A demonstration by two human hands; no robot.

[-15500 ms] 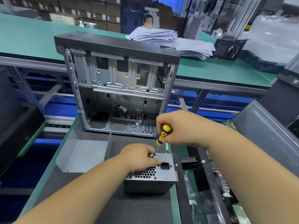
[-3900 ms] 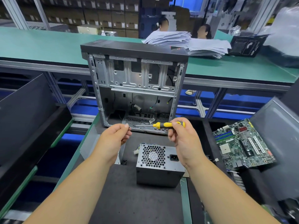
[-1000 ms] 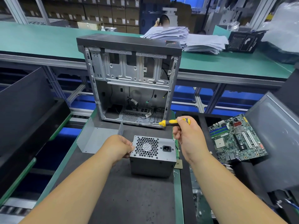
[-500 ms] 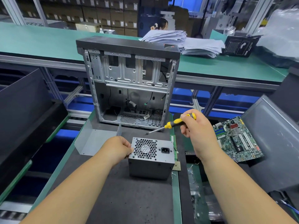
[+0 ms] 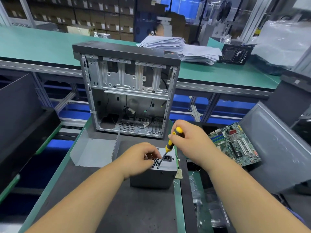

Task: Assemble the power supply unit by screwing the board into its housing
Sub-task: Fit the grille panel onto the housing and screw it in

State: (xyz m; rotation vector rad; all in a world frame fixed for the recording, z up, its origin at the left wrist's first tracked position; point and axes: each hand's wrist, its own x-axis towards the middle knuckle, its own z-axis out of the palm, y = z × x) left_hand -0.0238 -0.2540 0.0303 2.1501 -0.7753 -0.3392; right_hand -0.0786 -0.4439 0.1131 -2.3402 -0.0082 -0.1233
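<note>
Screwdriver tip on the power supply unit (image 5: 154,178), which stands on the dark mat before the open computer case (image 5: 127,91).

The left hand (image 5: 139,158) rests curled on its top, seemingly steadying it; the right hand (image 5: 188,140) grips the screwdriver (image 5: 170,143). The metal box looks stiff and heavy: best held by its plain sides.

right hand (image 5: 190,142) grips screwdriver (image 5: 170,145) | tip on power supply (image 5: 156,175) | left hand (image 5: 139,158) steadies
</note>
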